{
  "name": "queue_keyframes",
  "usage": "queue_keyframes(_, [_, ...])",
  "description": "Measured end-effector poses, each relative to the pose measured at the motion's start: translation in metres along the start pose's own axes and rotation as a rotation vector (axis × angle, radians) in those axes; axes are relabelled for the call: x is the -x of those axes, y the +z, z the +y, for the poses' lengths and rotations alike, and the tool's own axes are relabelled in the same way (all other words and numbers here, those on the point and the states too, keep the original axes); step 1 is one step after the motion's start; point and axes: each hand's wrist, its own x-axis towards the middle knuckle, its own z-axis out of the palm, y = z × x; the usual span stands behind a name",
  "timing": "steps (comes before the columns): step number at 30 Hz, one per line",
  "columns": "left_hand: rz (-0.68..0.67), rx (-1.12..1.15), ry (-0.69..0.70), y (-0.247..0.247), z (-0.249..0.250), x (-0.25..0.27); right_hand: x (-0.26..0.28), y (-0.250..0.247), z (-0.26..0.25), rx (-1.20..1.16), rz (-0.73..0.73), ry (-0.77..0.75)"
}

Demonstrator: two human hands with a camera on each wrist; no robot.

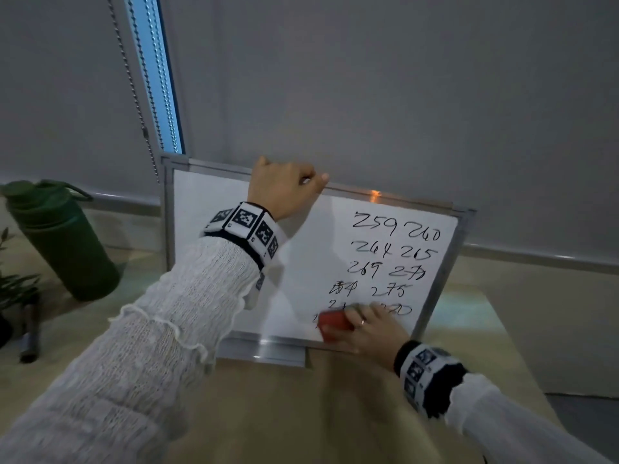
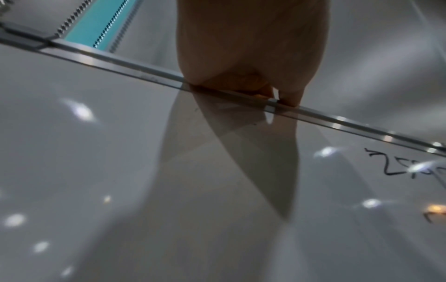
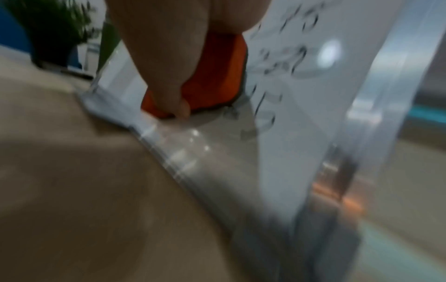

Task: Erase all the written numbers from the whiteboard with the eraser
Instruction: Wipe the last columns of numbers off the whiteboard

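A small metal-framed whiteboard (image 1: 214,209) stands tilted on the table. Its left half is blank; black handwritten numbers (image 1: 392,259) fill the right half in several rows. My left hand (image 1: 284,189) grips the top frame edge (image 2: 120,65), fingers curled over it. My right hand (image 1: 371,326) holds a red eraser (image 1: 335,324) pressed flat against the board's lower part, over the bottom row of numbers. In the right wrist view the eraser (image 3: 214,76) shows orange-red under my thumb, beside blurred digits (image 3: 284,63).
A dark green bottle (image 1: 60,239) stands left of the board, with plant leaves (image 1: 13,286) and a black marker (image 1: 30,326) near it. The beige table (image 1: 301,413) stretches in front. A grey blind and bead chain (image 1: 134,85) hang behind.
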Motion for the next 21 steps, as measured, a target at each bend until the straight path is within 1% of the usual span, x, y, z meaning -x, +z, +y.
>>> queue_keyframes(1, [-0.005,-0.005,0.0,0.0,0.0,0.001,-0.011,-0.006,0.009,-0.006,0.046,0.066])
queue_keyframes(4, [-0.013,0.007,-0.004,-0.001,0.0,0.0,-0.037,-0.017,0.028,-0.021,0.151,0.385])
queue_keyframes(5, [-0.012,0.012,-0.003,-0.001,0.0,0.0,-0.039,-0.015,0.027,-0.047,0.162,0.432])
queue_keyframes(6, [-0.012,0.016,-0.001,0.0,-0.001,-0.001,-0.037,-0.01,0.021,-0.08,0.152,0.417])
queue_keyframes(7, [-0.01,0.018,0.003,0.001,-0.001,-0.002,-0.03,-0.001,0.011,-0.098,0.114,0.343])
queue_keyframes(9, [-0.003,0.014,0.006,0.002,-0.002,-0.003,-0.009,0.014,-0.011,-0.114,-0.036,0.108])
queue_keyframes(10, [-0.004,0.01,0.005,0.002,-0.003,-0.002,-0.002,0.017,-0.015,-0.105,-0.079,0.018])
queue_keyframes(11, [-0.006,0.008,0.003,0.001,-0.003,-0.002,0.0,0.018,-0.015,-0.094,-0.066,-0.031])
queue_keyframes(13, [-0.013,0.003,0.003,0.0,-0.003,-0.001,-0.009,0.009,-0.006,-0.105,-0.004,-0.042])
queue_keyframes(15, [-0.022,0.005,0.003,0.0,-0.002,0.0,-0.019,0.004,0.001,-0.098,0.032,0.055])
queue_keyframes(17, [-0.02,0.008,-0.003,0.0,-0.002,0.0,-0.018,0.008,-0.002,-0.076,0.046,0.155])
queue_keyframes(18, [-0.018,0.007,-0.006,0.0,-0.002,-0.001,-0.012,0.012,-0.007,-0.055,0.039,0.153])
queue_keyframes(20, [-0.006,-0.002,-0.003,0.001,-0.002,-0.001,-0.002,0.017,-0.02,-0.04,-0.024,0.045])
queue_keyframes(21, [-0.005,-0.004,-0.002,0.001,-0.002,0.0,0.001,0.019,-0.021,-0.035,-0.03,-0.008])
